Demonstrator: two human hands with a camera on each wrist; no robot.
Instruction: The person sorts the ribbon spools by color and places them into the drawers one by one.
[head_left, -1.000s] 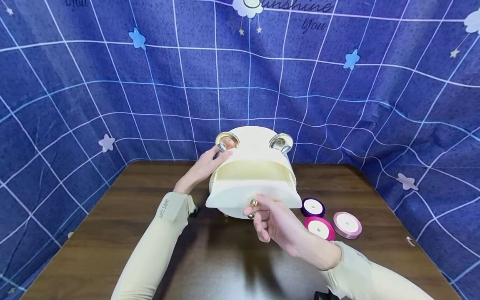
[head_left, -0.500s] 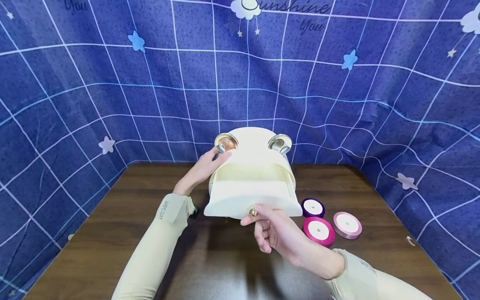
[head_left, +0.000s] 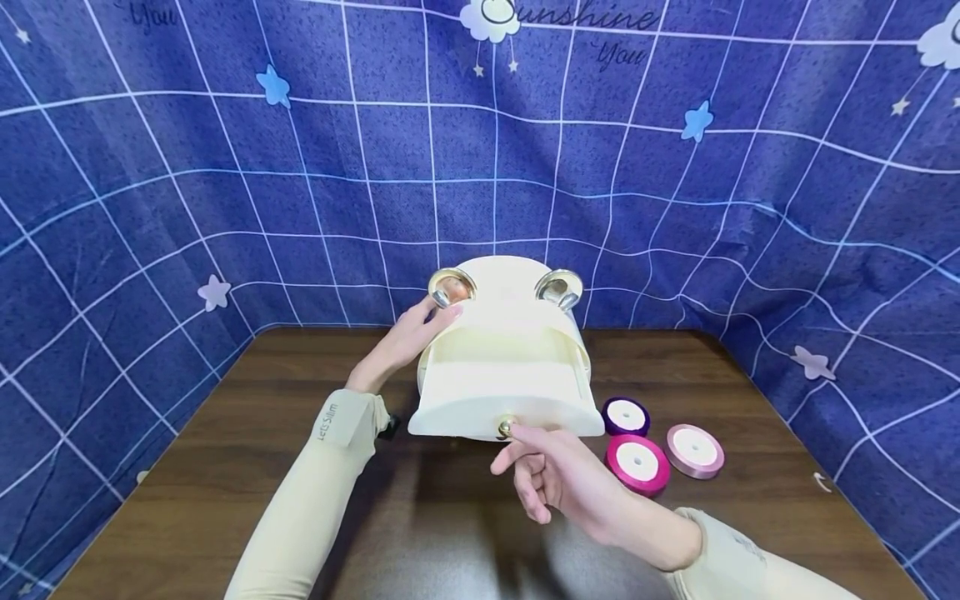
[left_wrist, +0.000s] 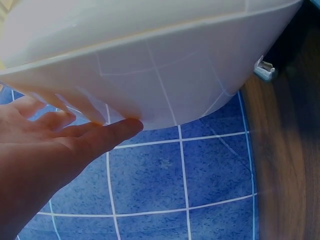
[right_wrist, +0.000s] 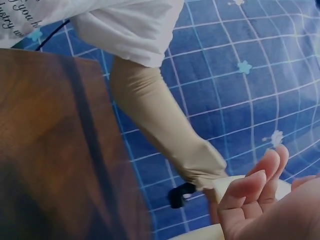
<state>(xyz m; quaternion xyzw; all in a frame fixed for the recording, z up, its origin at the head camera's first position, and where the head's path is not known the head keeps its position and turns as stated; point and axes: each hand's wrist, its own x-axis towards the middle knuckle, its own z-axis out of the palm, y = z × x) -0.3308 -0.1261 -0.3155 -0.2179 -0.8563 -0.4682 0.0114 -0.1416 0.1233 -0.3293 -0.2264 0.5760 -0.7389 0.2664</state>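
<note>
A white rounded drawer box [head_left: 504, 279] with two shiny gold-rimmed, ear-like discs stands on the table. Its upper drawer [head_left: 450, 419] is pulled out toward me, showing a pale inside. My left hand [head_left: 408, 337] rests against the box's left side, beside the left disc. In the left wrist view, fairly straight fingers touch the glossy white wall. Just below the drawer's gold knob [head_left: 507, 427] is my right hand [head_left: 573, 483], thumb tip at or very near the knob. Its index finger points away beneath, and the other fingers are loosely bent with nothing in them.
Right of the box lie three ribbon spools: a dark purple spool [head_left: 626, 415], a magenta spool [head_left: 637, 463] and a pink spool [head_left: 695, 451]. Under everything is a brown wooden table [head_left: 300, 467]. A blue gridded cloth [head_left: 390, 167] hangs behind and along the sides.
The drawer has slid farther out toward me. My right hand has loosened its pinch on the knob and shifted slightly down and right. The left hand stays on the box.
</note>
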